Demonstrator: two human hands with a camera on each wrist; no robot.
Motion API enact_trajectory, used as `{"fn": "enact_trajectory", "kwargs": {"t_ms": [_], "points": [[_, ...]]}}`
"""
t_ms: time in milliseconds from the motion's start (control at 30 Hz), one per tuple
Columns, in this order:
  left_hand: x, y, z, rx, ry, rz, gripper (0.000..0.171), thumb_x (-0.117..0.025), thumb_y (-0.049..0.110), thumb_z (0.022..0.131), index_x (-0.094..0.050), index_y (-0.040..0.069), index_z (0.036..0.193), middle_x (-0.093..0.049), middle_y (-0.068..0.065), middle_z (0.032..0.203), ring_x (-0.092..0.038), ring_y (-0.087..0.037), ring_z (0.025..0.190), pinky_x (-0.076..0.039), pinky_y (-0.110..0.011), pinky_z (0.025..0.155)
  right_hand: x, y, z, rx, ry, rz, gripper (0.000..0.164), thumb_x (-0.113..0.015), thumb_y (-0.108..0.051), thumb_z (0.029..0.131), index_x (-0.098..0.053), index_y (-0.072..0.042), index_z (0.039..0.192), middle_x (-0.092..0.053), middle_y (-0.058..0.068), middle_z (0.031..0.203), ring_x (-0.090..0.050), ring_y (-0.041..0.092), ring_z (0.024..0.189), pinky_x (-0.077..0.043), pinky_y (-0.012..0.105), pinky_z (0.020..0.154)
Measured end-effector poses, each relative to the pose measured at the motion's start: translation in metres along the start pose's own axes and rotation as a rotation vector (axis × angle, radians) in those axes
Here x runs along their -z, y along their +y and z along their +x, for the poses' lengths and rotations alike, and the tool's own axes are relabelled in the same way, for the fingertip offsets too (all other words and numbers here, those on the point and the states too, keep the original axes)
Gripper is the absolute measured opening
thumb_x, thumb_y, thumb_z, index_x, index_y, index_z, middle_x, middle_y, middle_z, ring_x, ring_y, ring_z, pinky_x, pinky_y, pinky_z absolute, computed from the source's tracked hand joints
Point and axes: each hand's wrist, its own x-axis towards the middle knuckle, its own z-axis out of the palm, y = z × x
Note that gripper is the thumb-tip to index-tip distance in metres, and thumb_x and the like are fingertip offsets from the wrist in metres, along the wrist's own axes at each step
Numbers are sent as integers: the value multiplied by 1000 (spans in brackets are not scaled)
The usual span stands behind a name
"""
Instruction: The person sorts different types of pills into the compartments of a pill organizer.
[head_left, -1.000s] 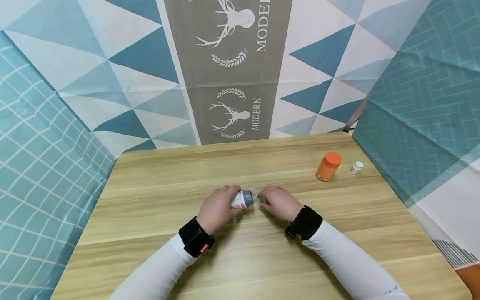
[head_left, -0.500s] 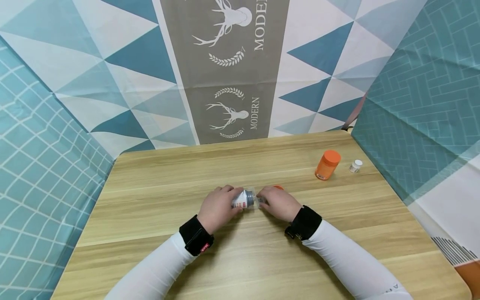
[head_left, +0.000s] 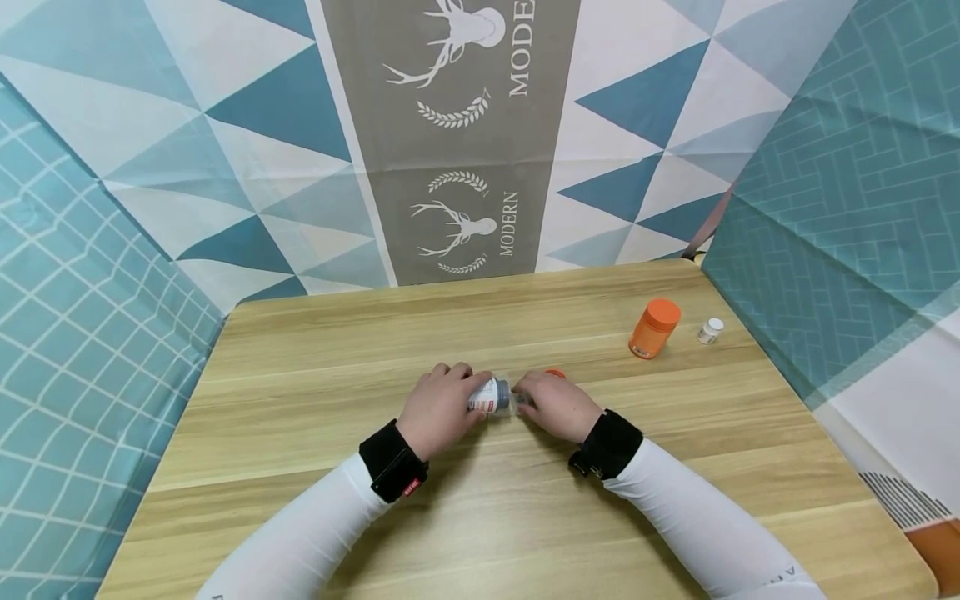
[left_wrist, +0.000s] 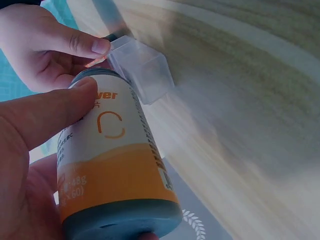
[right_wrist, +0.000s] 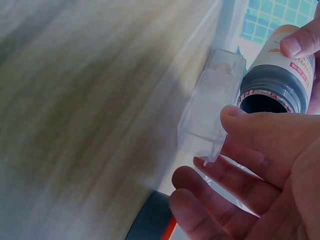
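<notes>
My left hand [head_left: 441, 410] grips a supplement bottle [left_wrist: 117, 155] with a white and orange label and a dark grey base. The bottle lies tipped toward the right, and its uncapped mouth [right_wrist: 262, 103] faces the clear plastic box [right_wrist: 207, 107]. My right hand [head_left: 561, 407] pinches one end of that box between thumb and fingers, low over the table. Whether anything has fallen into the box is not clear. Beside the right hand's fingertips, the right wrist view shows part of a dark round thing [right_wrist: 150, 217] with an orange edge.
An orange jar [head_left: 654, 329] with an orange lid stands at the right rear of the wooden table [head_left: 330, 342]. A small white bottle [head_left: 710, 331] is to its right. An orange thing [head_left: 555, 373] peeks out behind the right hand. Patterned cloths surround the table.
The bottle in my left hand has moved slightly right, its mouth now nearer the box. My right hand stays almost in place.
</notes>
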Motion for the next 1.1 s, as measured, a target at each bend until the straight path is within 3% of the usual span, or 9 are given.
{"fn": "enact_trajectory", "kwargs": {"t_ms": [667, 1100], "points": [[14, 7, 10, -62, -18, 68, 50, -81, 31, 82, -66, 19, 129, -63, -6, 104, -56, -26, 86, -49, -38, 75, 1, 0, -1, 26, 2, -9, 20, -71, -16, 92, -70, -7, 110, -66, 3, 104, -63, 15, 96, -52, 34, 83], [18, 11, 16, -76, -50, 128, 51, -82, 31, 80, -67, 20, 128, -63, -5, 104, -57, -27, 87, -48, -39, 74, -1, 3, 0, 44, 26, -16, 14, -73, -14, 90, -69, -9, 102, -65, 0, 95, -60, 12, 86, -50, 32, 76]]}}
